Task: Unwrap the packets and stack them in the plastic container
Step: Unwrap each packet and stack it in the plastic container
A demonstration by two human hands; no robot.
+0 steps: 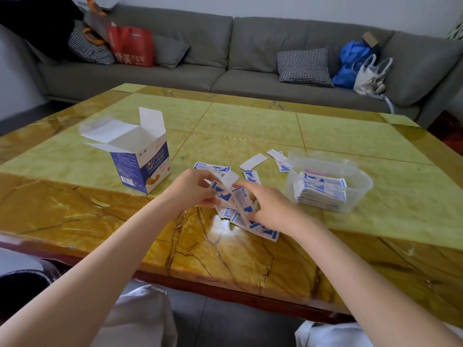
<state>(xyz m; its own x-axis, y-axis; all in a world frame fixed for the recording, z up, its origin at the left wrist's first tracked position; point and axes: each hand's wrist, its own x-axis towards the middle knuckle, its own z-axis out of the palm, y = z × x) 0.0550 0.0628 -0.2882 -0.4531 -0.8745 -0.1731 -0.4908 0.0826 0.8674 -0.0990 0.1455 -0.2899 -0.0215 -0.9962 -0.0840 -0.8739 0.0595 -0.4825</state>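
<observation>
the left hand (198, 187) and the right hand (269, 204) meet just beside the plastic container (360, 181), on its left, over a loose heap of packets (253, 221) lying on the table (250, 126). the left grip is narrow, thumb and fingers pinched on a strip of packets (221, 190); the right grip closes lightly on the other end of the same strip, though which fingers press it cannot be told. inside the container a neat stack of packets (322, 191) lies flat against the floor. a few more packets and white slips (253, 162) lie scattered just left of the container, farther from the person; an open cardboard box (142, 161) stands well to the left of it.

these packets look paper-thin, very light and limp, so they will bend, slide over one another and likely cling in pairs. the glossy table gives little purchase under a flat packet; a pinch at an edge or corner seems the best hold, with the other hand steadying the strip close to the join while it is parted.
</observation>
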